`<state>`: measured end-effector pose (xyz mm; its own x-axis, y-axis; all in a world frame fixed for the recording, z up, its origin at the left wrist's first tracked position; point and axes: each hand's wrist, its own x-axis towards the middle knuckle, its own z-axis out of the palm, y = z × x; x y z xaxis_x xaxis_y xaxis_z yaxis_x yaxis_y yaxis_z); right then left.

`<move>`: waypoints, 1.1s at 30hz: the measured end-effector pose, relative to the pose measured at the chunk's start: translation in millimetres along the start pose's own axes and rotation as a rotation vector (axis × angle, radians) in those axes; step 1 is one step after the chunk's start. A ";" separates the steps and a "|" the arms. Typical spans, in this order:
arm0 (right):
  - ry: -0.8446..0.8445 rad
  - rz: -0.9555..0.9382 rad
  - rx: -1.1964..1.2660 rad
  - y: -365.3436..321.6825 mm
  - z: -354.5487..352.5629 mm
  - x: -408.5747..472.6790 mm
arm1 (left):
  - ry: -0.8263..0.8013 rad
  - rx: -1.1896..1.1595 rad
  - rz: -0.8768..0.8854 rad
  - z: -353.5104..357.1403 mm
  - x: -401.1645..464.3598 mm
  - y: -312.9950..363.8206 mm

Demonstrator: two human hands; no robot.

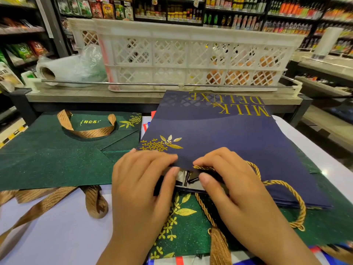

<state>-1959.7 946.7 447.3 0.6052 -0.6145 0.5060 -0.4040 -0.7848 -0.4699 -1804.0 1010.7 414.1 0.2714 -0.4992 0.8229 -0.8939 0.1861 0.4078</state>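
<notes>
Shop: stocked shelves (pixel 238 10) far back, white lattice plastic crate (pixel 191 54) on a grey ledge (pixel 95 94); on the near pale tabletop (pixel 57 226), over flat dark green paper bags (pixel 47 161), lies a flat navy paper gift bag (pixel 219 134), its near edge pinched by curled fingers of left hand (pixel 141 178) and right hand (pixel 229 180).

Milk Deluxe bag (pixel 229 134): flat on table (pixel 47 236), right of ribbon-handled bag (pixel 57 159). Crate (pixel 191 54): behind both, on the ledge (pixel 95 94).

Field note: two bare hands, bare forearms.
Left hand (pixel 141 180) and right hand (pixel 231 180): slim fingers (pixel 152 159), faint knuckle creases. Thumbnails (pixel 204 177) short, rounded, plain and unpainted. Forearms (pixel 124 245) uncovered down to the lower frame edge.
</notes>
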 end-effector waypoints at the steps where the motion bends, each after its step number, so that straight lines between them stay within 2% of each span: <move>1: 0.010 0.040 0.067 0.5 -1.6 0.3 | 0.001 0.004 0.009 -0.1 -0.6 -0.8; 10: 0.004 0.206 0.109 6.1 -2.9 3.1 | 0.013 -0.008 0.054 0.1 -2.8 -3.2; 20: 0.075 0.227 0.106 9.3 1.3 -1.7 | 0.046 -0.065 0.043 0.8 -4.1 0.1; 22: 0.073 0.225 0.142 8.7 0.7 -2.4 | 0.107 -0.149 -0.081 -2.2 -4.1 2.0; 26: 0.114 0.216 0.217 9.3 -2.1 -1.8 | 0.265 -0.527 -0.597 -5.5 4.9 6.4; 29: 0.118 0.189 0.230 9.3 -4.3 -1.5 | 0.149 -0.799 -0.928 -2.8 9.0 -0.4; 31: 0.092 0.149 0.218 8.4 -6.5 -1.4 | 0.098 -0.883 -1.022 -6.4 12.3 -3.5; 33: 0.070 0.116 0.244 5.9 -10.5 -1.2 | 0.029 -0.902 -1.042 -11.5 19.8 -3.5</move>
<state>-1970.1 942.0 451.5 0.5122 -0.7099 0.4835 -0.2855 -0.6716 -0.6837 -1791.4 1009.9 433.4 0.6837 -0.7296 -0.0147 0.2605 0.2252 0.9388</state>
